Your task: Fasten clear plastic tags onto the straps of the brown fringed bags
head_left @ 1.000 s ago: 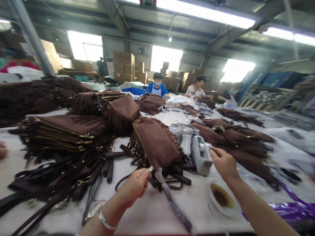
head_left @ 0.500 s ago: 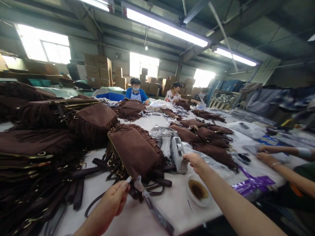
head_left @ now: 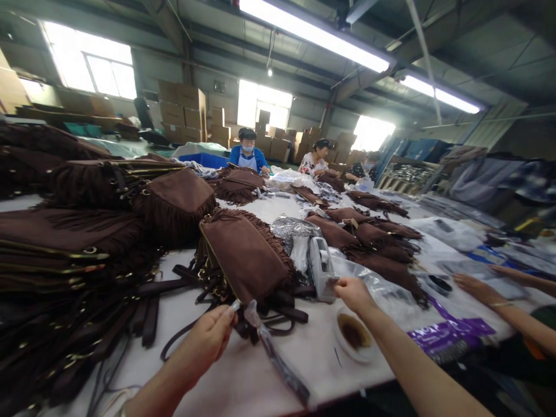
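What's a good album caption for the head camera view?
Left hand by a fringed brown bag, right hand at a tape dispenser, brown bags heaped beyond.

one left hand (head_left: 208, 339), one right hand (head_left: 356, 296), one tape dispenser (head_left: 322, 269), one dish (head_left: 357, 335), one purple package (head_left: 452, 336), one blue bin (head_left: 206, 160), three people opposite (head_left: 247, 155), two co-worker's hands (head_left: 476, 289), two ceiling lights (head_left: 315, 33), fringed brown bags (head_left: 247, 255) overlapping, total unclear

Brown cardboard boxes (head_left: 181, 111), stacked in tiers, stand between bright rectangular windows (head_left: 110, 72). A long white fluorescent lamp (head_left: 315, 36) hangs overhead. A person in a blue top (head_left: 247, 156) appears beside a blue plastic bin (head_left: 204, 161).
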`<action>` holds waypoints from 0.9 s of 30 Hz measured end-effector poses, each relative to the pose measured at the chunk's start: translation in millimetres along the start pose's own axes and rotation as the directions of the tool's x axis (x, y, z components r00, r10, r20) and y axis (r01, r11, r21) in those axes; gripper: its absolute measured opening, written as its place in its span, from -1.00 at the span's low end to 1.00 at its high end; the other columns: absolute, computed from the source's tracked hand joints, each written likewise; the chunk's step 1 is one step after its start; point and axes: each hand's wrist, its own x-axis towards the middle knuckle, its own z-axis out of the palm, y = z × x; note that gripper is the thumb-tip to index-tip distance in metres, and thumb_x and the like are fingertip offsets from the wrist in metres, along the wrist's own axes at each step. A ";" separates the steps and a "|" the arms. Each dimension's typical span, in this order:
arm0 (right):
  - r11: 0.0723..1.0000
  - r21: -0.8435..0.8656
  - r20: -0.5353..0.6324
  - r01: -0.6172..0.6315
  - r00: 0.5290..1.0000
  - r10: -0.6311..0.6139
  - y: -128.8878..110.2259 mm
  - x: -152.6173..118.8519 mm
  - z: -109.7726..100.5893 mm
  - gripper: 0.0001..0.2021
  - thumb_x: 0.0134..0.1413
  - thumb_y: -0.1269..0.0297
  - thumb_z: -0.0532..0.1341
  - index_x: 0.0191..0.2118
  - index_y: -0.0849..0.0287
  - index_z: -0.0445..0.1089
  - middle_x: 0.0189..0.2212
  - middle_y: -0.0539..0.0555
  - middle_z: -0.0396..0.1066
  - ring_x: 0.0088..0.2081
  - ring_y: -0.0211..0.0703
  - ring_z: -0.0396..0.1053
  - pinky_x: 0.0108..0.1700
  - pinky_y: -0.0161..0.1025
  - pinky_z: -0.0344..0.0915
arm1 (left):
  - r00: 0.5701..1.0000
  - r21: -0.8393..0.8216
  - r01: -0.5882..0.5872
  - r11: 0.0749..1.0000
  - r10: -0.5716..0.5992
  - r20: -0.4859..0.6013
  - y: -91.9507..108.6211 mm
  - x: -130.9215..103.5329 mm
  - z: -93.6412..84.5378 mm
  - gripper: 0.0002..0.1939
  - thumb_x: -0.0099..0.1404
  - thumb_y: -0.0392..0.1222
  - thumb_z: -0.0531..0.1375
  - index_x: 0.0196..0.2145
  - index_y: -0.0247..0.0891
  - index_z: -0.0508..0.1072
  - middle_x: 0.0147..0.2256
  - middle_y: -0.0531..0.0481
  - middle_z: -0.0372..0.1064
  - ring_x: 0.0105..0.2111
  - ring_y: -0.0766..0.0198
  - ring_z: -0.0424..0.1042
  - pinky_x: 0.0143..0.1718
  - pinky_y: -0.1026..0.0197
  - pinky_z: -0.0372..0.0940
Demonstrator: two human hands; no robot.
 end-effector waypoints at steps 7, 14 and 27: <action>0.965 -0.002 0.342 0.261 0.907 -0.244 -47.9 -59.7 15.7 -0.80 -0.05 0.19 0.18 -0.54 0.14 0.47 -0.57 0.03 0.43 -0.47 -0.15 0.31 -0.37 -0.26 0.17 | 0.945 0.432 -0.267 0.861 0.321 -0.056 0.9 -10.9 -4.9 -0.61 0.37 0.09 -0.04 -0.49 -0.22 0.23 -0.54 0.09 0.17 -0.51 0.32 0.13 -0.46 0.26 0.07; 0.886 0.425 0.609 0.183 0.666 -0.430 -154.4 -121.0 75.4 -0.71 0.09 0.13 0.15 -0.37 0.24 0.50 -0.55 0.00 0.40 -0.56 -0.32 0.19 -0.51 -0.37 0.11 | 0.897 0.792 -0.259 0.553 0.441 -0.015 -5.1 -17.4 -5.4 -0.67 0.44 -0.07 -0.14 -0.37 -0.22 0.29 -0.43 -0.05 0.36 -0.45 0.23 0.32 -0.41 0.22 0.11; 0.964 0.091 0.527 0.250 0.809 -0.260 -175.3 -109.1 129.6 -0.62 -0.04 0.11 0.21 -0.74 0.19 0.34 -0.79 -0.01 0.31 -0.70 -0.32 0.18 -0.60 -0.35 0.09 | 0.858 0.972 -0.182 0.148 0.507 0.084 -13.4 -17.5 -11.1 -0.78 0.37 -0.31 -0.07 -0.26 -0.27 0.37 -0.37 -0.14 0.40 -0.41 0.10 0.41 -0.43 0.14 0.27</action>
